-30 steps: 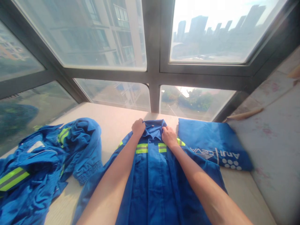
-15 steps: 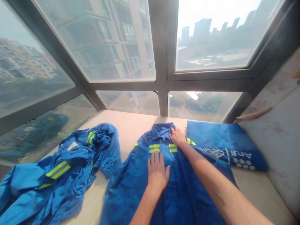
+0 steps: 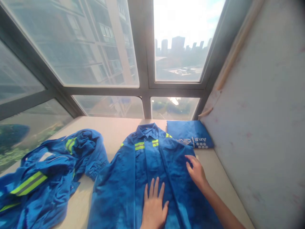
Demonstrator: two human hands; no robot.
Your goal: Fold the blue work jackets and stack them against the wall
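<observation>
A blue work jacket (image 3: 124,171) with yellow-green and grey reflective strips lies spread out, its collar toward the window. My left hand (image 3: 154,205) rests flat on the jacket's lower front, fingers spread. Over the jacket's right sleeve side is my right hand (image 3: 196,171), its fingers apart and slightly curled, holding nothing. Whether its fingertips touch the cloth is hard to tell.
A crumpled blue garment (image 3: 54,171) with reflective strips lies at the left. Behind the jacket, at the right, sits a folded blue item (image 3: 188,128) with white lettering. Windows and a pale wall (image 3: 262,127) border the light surface (image 3: 114,125).
My right hand has left the collar and moved down to the sleeve side. My left hand is lower on the jacket front. The camera view has turned right.
</observation>
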